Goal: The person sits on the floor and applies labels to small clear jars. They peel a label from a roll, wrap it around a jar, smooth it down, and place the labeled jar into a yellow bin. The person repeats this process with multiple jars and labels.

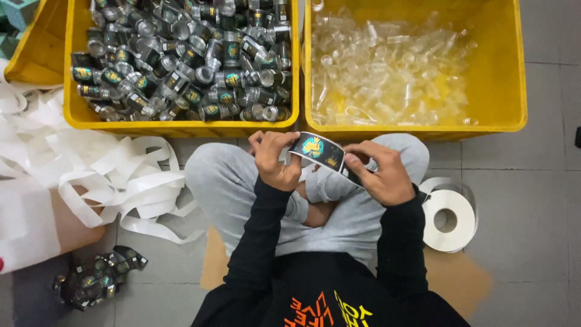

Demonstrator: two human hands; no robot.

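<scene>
I sit cross-legged on the floor in grey trousers and a black long-sleeved top. My left hand (275, 160) and my right hand (381, 172) hold a dark label sticker (318, 149) with a yellow and blue print stretched between them, just above my knees. The left fingers grip one end, apparently together with a small clear tube that is mostly hidden. The right fingers pinch the other end. A strip of white backing runs from the label toward my lap.
A yellow crate (181, 128) full of labelled tubes stands ahead left. A second yellow crate (417, 130) holds clear unlabelled tubes. Loose white backing tape (115, 175) piles at left, a roll (449, 219) lies at right, and several labelled tubes (97, 278) lie at lower left.
</scene>
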